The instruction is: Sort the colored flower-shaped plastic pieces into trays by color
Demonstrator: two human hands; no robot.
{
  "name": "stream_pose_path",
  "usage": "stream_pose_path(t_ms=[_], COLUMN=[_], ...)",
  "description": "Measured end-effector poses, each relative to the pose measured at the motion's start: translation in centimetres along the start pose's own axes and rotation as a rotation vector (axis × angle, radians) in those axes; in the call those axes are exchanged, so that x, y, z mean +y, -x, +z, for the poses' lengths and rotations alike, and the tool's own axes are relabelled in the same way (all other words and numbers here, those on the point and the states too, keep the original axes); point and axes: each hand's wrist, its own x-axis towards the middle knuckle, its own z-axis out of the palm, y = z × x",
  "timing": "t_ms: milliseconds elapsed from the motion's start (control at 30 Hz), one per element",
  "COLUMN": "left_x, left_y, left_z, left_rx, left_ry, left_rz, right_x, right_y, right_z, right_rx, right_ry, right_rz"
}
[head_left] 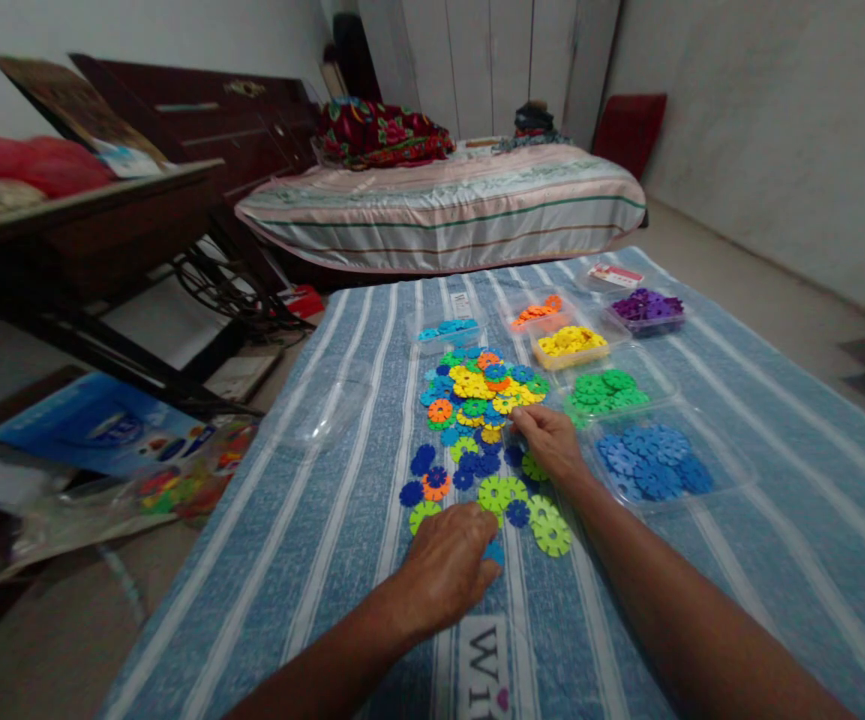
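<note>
A mixed pile of notched plastic building discs [469, 385] in yellow, orange, blue and green lies on the striped cloth. My left hand [453, 560] is closed in front of the pile, with a light blue disc [493, 552] showing between thumb and fingers. My right hand [550, 440] reaches to the pile's right edge, its fingers pinched beside a yellow disc [505, 403]; what they grip is hidden. Lime green discs [550, 530] and dark blue discs [423, 460] are scattered between and around the hands.
Clear tubs hold sorted discs: blue [649, 460], green [608, 390], yellow [571, 342], orange [538, 313], purple [648, 307] and light blue [447, 328]. A clear lid or tub [323, 410] lies left. Beyond stands a bed [439, 215]; a sewing-machine table [87, 210] is at left.
</note>
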Motion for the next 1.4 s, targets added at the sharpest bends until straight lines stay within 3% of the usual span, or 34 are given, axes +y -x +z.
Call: stream_pose_path(t_ms=[267,500,567,633,733,800,900,1000,1167,1300,1400], left_x=[0.0,-2.8,-3.8,-4.7,-5.8,-6.3,-6.8,-6.9,-7.0,-6.9,-6.7], left_y=[0.2,-1.6,-2.8,-4.3,-7.0,-8.8,-10.8,-11.3,-10.4,-9.2,-8.4], left_z=[0.2,0.5,-0.9,-3.6,-9.1,-12.4,-14.4,-12.3,-6.9,-5.6,-5.4], left_rx=[0.017,0.025,0.076,0.196,0.512,0.719,0.902,0.838,0.607,0.504,0.426], left_ry=[0.109,0.770,0.933,1.041,1.217,1.428,1.552,1.337,0.730,0.239,0.021], left_rz=[-0.011,-0.105,-0.150,-0.195,-0.249,-0.172,-0.179,-0.238,-0.145,-0.202,-0.252], right_x=[-0.1,-0.2,-0.1,0.1,0.2,0.1,0.0,-0.2,-0.8,-1.0,-0.9], right_y=[0.0,0.1,0.1,0.0,0.0,0.0,0.1,0.1,0.2,0.3,0.3], right_z=[0.0,0.1,0.2,0.2,0.3,0.2,0.2,0.2,0.2,0.1,0.1], right_rx=[0.000,-0.012,-0.014,-0.018,-0.018,-0.016,-0.008,-0.003,0.028,0.037,0.022], right_ry=[0.006,-0.002,-0.002,-0.001,-0.003,-0.004,-0.005,-0.015,-0.042,-0.038,-0.031], right_rz=[0.002,0.015,0.019,0.022,0.027,0.028,0.030,0.034,0.061,0.065,0.068])
